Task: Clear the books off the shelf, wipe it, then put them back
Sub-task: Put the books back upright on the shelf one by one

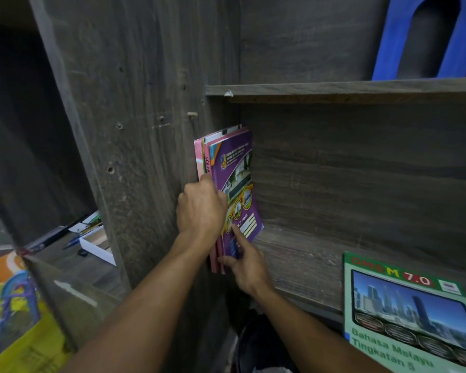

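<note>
Purple notebook [236,184], pink books [199,157], green book [404,310], grey-brown wood-grain shelf [320,254]

Dark wooden shelf [301,254]: upright books [233,184] far left, green textbook [409,313] flat.

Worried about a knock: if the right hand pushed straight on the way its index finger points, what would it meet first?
Probably the purple notebook: the right hand already has its fingertip on that cover, with the shelf side panel behind the stack.
</note>
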